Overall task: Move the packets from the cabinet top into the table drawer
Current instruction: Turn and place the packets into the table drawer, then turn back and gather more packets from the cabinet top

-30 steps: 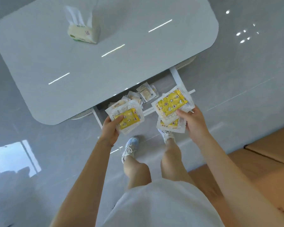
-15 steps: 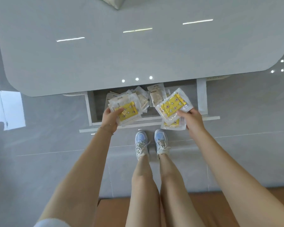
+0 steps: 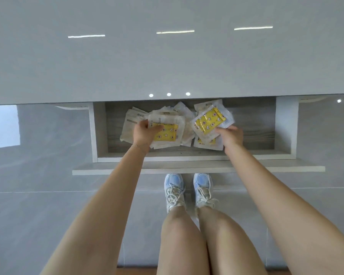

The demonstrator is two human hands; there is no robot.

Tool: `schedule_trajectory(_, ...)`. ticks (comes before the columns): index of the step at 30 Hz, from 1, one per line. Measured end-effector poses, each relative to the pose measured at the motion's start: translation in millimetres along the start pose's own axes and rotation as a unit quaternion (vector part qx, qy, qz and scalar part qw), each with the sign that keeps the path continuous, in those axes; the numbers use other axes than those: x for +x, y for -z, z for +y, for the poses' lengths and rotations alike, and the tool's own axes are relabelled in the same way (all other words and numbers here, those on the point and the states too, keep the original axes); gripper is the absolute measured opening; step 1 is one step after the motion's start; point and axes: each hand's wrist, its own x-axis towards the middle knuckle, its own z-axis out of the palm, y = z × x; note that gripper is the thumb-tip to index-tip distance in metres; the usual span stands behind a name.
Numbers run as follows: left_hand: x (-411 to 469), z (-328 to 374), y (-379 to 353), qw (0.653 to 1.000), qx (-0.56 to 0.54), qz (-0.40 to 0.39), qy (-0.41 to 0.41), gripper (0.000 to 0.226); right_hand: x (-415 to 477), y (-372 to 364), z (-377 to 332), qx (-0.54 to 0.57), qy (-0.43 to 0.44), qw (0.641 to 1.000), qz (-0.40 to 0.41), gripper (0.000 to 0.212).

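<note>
My left hand grips a yellow packet, and my right hand pinches a second yellow packet at its two o'clock. Both are inside the open table drawer, over loose packets — only letting go remains, I judge.

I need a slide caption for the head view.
Left hand grips yellow packets, right hand grips more, inside the open drawer.
</note>
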Motion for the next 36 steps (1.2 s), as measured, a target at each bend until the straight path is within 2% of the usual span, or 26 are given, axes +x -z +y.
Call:
schedule_trajectory(2, -5, 2, 0, 0.998, 0.046, 0.029, -0.017, 0.028, -4, 1, 0, -0.056, 0.008, 0.998, -0.005, 0.022)
schedule_trajectory(5, -25, 9, 6, 0.998, 0.036, 0.051, -0.018, 0.054, -24, 8, -10, -0.106, 0.016, 0.994, -0.012, 0.03)
schedule_trajectory(7, -47, 18, 14, 0.998, 0.033, 0.048, -0.035, 0.058, -45, 18, -17, -0.122, 0.037, 0.992, -0.017, 0.042)
schedule_trajectory(9, -75, 29, 27, 0.993, 0.081, 0.04, -0.075, 0.059, -78, 30, -27, -0.17, 0.099, 0.98, -0.034, 0.055)
schedule_trajectory(10, -91, 34, 34, 0.987, 0.12, 0.043, -0.099, 0.058, -96, 37, -31, -0.224, 0.148, 0.963, -0.037, 0.063)
schedule_trajectory(11, -108, 40, 42, 0.978, 0.162, 0.05, -0.123, 0.058, -115, 45, -38, -0.299, 0.208, 0.93, -0.038, 0.069)
schedule_trajectory(13, -144, 53, 58, 0.952, 0.254, 0.065, -0.16, 0.058, -155, 58, -52, -0.458, 0.325, 0.827, -0.028, 0.072)
schedule_trajectory(14, -164, 60, 67, 0.935, 0.3, 0.069, -0.177, 0.058, -176, 64, -60, -0.506, 0.35, 0.788, -0.034, 0.072)
schedule_trajectory(17, -226, 79, 97, 0.883, 0.399, 0.087, -0.229, 0.063, -240, 79, -83, -0.569, 0.368, 0.733, -0.06, 0.073)
schedule_trajectory(20, -279, 88, 122, 0.864, 0.432, 0.118, -0.231, 0.07, -296, 88, -104, -0.608, 0.387, 0.69, -0.07, 0.074)
schedule_trajectory(23, -322, 89, 146, 0.863, 0.44, 0.144, -0.204, 0.074, -343, 92, -119, -0.631, 0.403, 0.658, -0.085, 0.075)
schedule_trajectory(27, -374, 76, 183, 0.883, 0.407, 0.185, -0.147, 0.077, -396, 89, -129, -0.643, 0.437, 0.619, -0.109, 0.076)
schedule_trajectory(36, -458, -5, 279, 0.922, 0.258, 0.288, -0.039, 0.079, -504, 25, -124, -0.693, 0.526, 0.469, -0.149, 0.079)
